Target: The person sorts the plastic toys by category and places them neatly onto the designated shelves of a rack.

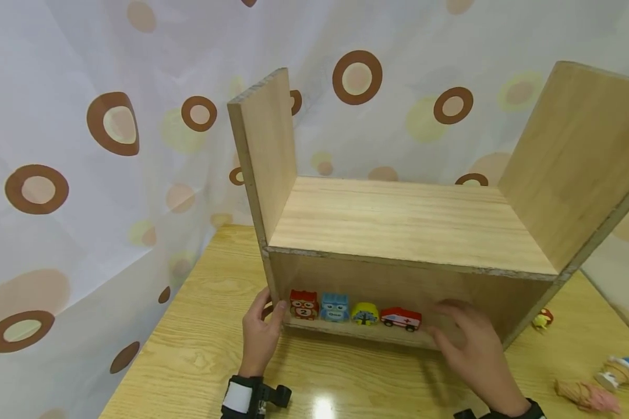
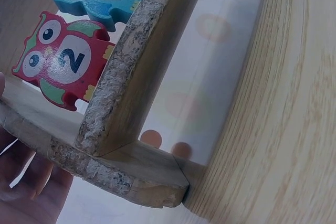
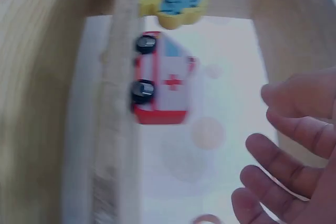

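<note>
A wooden shelf (image 1: pixel 409 218) stands on the table. Along its lower board, from left to right, are a red owl block (image 1: pixel 304 305) marked 2, a blue owl block (image 1: pixel 335 308) marked One, a yellow tree block (image 1: pixel 365 313) and a red-and-white toy ambulance (image 1: pixel 400 319). My left hand (image 1: pixel 260 334) grips the shelf's left side panel, thumb inside and fingers outside. Just right of the ambulance, my right hand (image 1: pixel 474 349) reaches into the lower compartment with fingers spread and loosely bent. A gap separates those fingers from the ambulance (image 3: pixel 168 85) in the right wrist view.
Right of the shelf on the table (image 1: pixel 199 291) lie a small red-and-yellow toy (image 1: pixel 543 319), a figure with a blue-and-red top (image 1: pixel 619 372) and a pink-and-tan ice-cream-cone-like toy (image 1: pixel 587 396). Tall side panels rise above the shelf's middle board. A patterned curtain (image 1: pixel 272 35) hangs behind.
</note>
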Tool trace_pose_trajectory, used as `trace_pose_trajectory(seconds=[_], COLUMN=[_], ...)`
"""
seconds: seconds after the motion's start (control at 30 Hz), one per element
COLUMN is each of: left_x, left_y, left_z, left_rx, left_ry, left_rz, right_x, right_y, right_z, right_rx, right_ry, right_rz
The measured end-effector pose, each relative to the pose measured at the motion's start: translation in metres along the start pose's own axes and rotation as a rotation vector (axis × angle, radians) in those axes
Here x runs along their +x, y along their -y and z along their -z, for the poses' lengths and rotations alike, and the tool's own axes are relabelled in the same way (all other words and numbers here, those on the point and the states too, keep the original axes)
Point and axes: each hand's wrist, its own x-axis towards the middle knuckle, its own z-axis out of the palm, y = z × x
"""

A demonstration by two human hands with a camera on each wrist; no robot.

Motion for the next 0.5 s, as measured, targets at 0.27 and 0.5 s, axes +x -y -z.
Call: trace_pose_trajectory(seconds=[0.27, 0.5], left_x=[0.0, 0.0], left_y=[0.006, 0.007], left_z=[0.003, 0.003], left_rx=[0.016, 0.01], left_ry=[-0.012, -0.014], left_rz=[0.008, 0.0], right_x=[-0.001, -0.004], right_y=[0.013, 0.013], right_z=[0.038, 0.073], right_rx=[0.013, 0.012], right_ry=[-0.147, -0.276], right_rz=[0.005, -0.024])
